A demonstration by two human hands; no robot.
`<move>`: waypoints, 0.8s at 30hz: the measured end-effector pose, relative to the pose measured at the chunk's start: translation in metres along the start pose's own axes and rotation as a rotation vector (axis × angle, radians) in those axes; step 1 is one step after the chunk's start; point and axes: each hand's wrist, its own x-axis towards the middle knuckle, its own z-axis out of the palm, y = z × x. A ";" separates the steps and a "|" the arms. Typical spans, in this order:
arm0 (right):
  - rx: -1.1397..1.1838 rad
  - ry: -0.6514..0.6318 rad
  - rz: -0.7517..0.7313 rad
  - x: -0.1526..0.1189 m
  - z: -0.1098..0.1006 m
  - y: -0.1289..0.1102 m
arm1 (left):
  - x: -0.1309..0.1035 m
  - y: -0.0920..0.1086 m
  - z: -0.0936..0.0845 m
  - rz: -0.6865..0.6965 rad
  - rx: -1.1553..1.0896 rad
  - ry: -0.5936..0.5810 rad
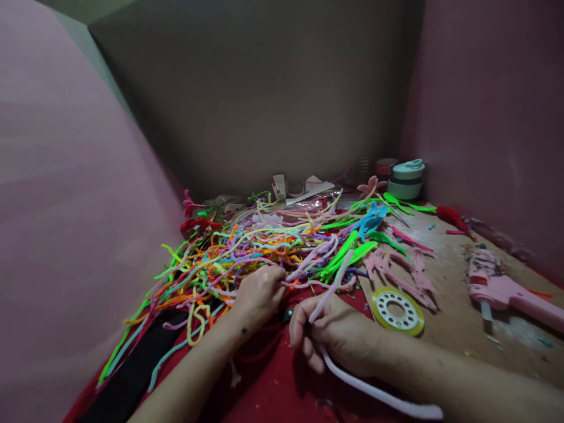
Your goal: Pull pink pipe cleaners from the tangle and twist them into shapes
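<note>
My left hand (262,291) is closed on the end of a bundle of pale lilac pipe cleaners (315,258) at the front of a big multicoloured heap (247,241). To its right, my right hand (332,329) has its fingers curled round a single thick pale lilac pipe cleaner (379,392), one end rising past the fingers and the other trailing down to the lower right. The two hands are apart, above a dark red cloth (273,388). Bright green leaf shapes (348,258) and a blue flower (372,218) lie just behind my right hand.
A yellow tape roll (398,311) sits on the brown board (445,329), near pink bent pieces (400,270). A pink glue gun (502,288) lies at the right. Behind stands a mint-green lidded container (405,181). A black strap (136,367) is at the left.
</note>
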 end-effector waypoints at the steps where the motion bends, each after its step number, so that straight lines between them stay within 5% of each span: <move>1: -0.021 0.020 -0.015 0.001 -0.001 0.002 | 0.001 -0.002 -0.001 -0.009 -0.045 0.016; 13: 0.123 0.075 -0.051 0.001 -0.003 -0.005 | -0.005 -0.004 -0.036 -0.079 -0.302 0.145; 19: 0.155 0.061 -0.237 0.001 -0.003 -0.004 | -0.024 0.021 -0.042 -0.071 -0.453 -0.058; 24: 0.130 0.037 -0.223 0.003 -0.006 0.001 | -0.037 0.038 -0.036 0.048 -0.507 -0.198</move>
